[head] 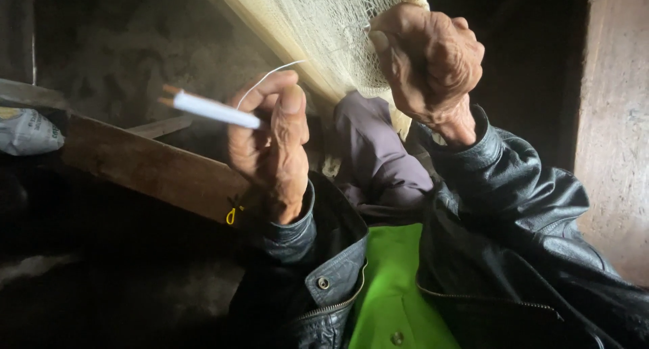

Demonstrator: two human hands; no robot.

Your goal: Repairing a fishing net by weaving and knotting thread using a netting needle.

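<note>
The left hand (270, 143) had its grip closed on a slim white netting needle (213, 109), thumb pressed flat against the fingers with the tool pinched between them. The needle was smooth and rod-like, pointing toward 9 o'clock, its far end showing two small brownish prongs. A thin white thread (267, 77) curved up from the grip toward 1 o'clock, running to the net.

The right hand (429, 65) sat at 2 o'clock from the left one, clenched into a fist with its grip clamped on a bunch of pale fishing net (324, 24). The net was fine, cream-coloured mesh, soft and gathered, hanging down from 12 o'clock with a thicker, straw-coloured edge running diagonally along its left side.

Both wrists came out of the sleeves of a black leather jacket (514, 207), creased and slightly glossy, with a metal snap and a zip. A bright green shirt (392, 281) with a button showed in the open front at 6 o'clock. A dull purple cloth (375, 153) lay folded between the two arms.

At 9 o'clock a rough wooden plank (149, 166) slanted across the dark background, a small yellow loop (232, 215) hanging by its lower end. A crumpled grey sack (27, 129) lay at the far left; what it held could not be told.
</note>
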